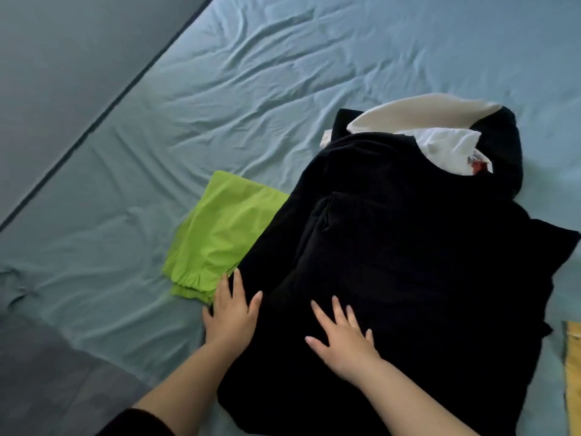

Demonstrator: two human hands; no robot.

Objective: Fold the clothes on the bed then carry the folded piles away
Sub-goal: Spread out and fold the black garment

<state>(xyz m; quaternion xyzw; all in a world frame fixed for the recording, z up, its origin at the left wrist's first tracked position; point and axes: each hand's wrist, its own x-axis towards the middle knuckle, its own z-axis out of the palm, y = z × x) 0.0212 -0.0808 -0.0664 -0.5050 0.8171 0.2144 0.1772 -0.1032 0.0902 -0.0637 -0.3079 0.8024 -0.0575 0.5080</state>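
Note:
A large black garment (pixel 408 262) lies spread over the blue bed sheet (pixel 220 89), covering most of a pile. White (pixel 440 146) and cream (pixel 418 111) clothes poke out at its far end. A folded lime-green garment (pixel 220 234) lies to its left, partly under the black edge. My left hand (pixel 231 313) rests flat with fingers spread at the black garment's left edge, beside the green one. Flat on the black cloth near its front lies my right hand (pixel 342 338), fingers apart. Neither hand grips anything.
The bed's left edge (pixel 78 146) runs diagonally, with grey floor beyond it. A dark grey surface (pixel 47 372) shows at the bottom left. A yellow item (pixel 573 372) lies at the right border of the view. Wrinkled bare sheet stretches across the far side.

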